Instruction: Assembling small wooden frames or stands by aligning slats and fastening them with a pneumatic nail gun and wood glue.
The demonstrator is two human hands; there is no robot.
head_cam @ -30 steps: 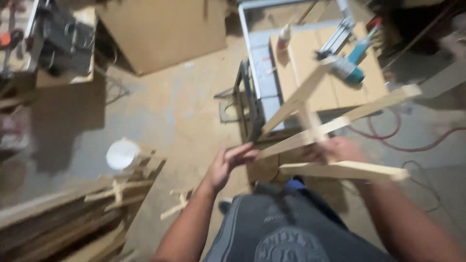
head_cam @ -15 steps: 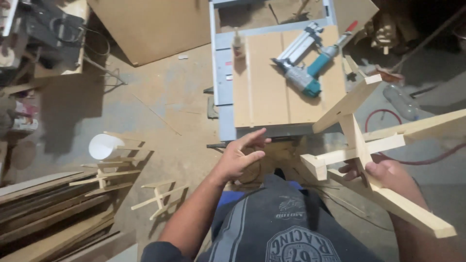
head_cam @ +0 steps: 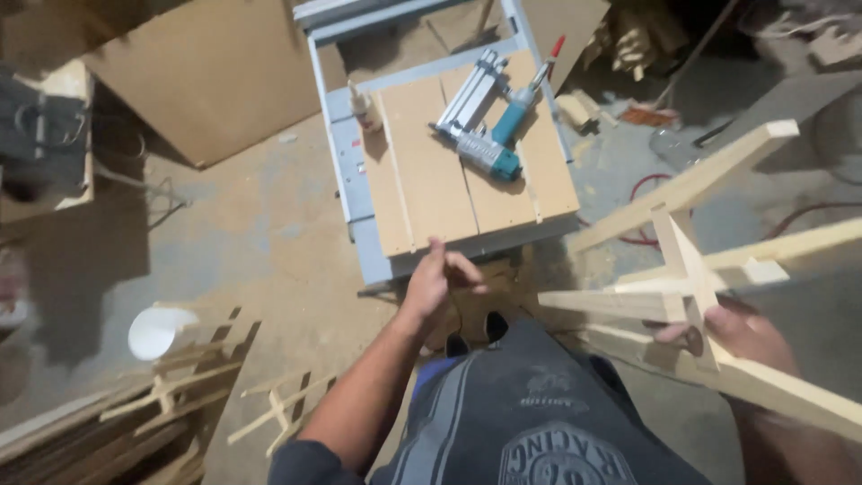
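Note:
My right hand [head_cam: 741, 334] grips a frame of pale wooden slats [head_cam: 696, 269] nailed crosswise, held out at the right, away from the work table. My left hand [head_cam: 437, 277] hovers free near the front edge of the small work table [head_cam: 422, 193], fingers loosely apart, holding nothing. On the table's wooden top lie a teal and silver nail gun [head_cam: 485, 126] and, at the left rim, a small glue bottle [head_cam: 362, 106].
A large brown board [head_cam: 215, 81] leans at the back left. Stacked wooden slat frames [head_cam: 171, 395] and a white bucket [head_cam: 160, 330] lie on the dusty floor at the left. A red hose [head_cam: 646, 193] runs on the floor at the right.
My right hand has carried the slat frame off the table to the right. My left hand has let go of it and now hangs free by the table's edge.

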